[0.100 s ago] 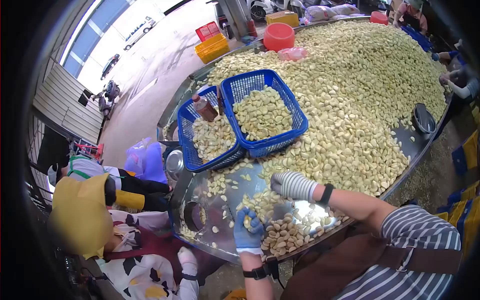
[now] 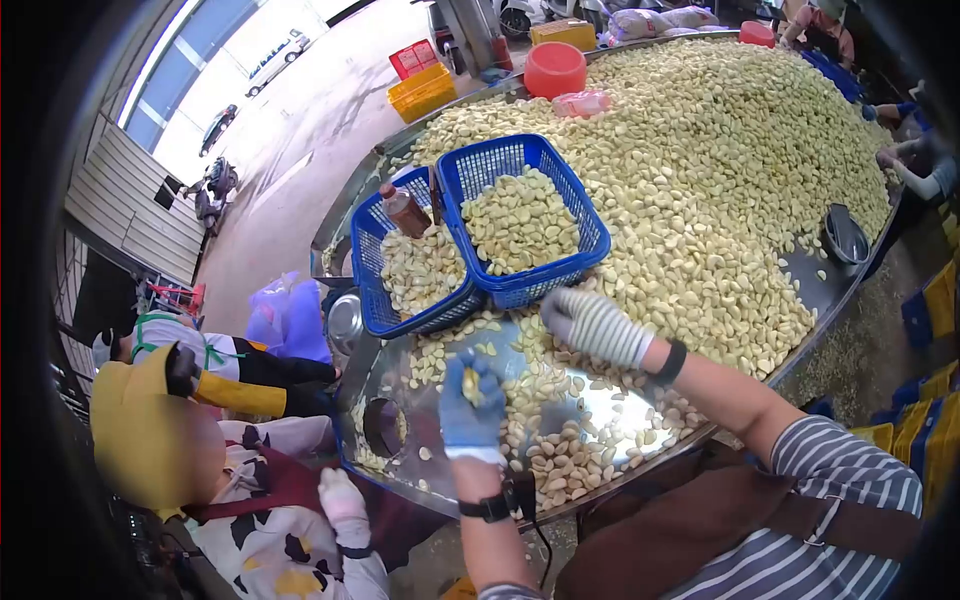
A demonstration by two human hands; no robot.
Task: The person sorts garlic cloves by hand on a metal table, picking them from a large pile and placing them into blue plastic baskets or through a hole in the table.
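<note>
Clove [image 2: 468,386] half-hidden in left hand [image 2: 470,412].

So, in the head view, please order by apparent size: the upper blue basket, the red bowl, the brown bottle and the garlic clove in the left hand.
1. upper blue basket
2. red bowl; it stands farther off, so its real size is unsure
3. brown bottle
4. garlic clove in the left hand, smallest though nearest
</note>
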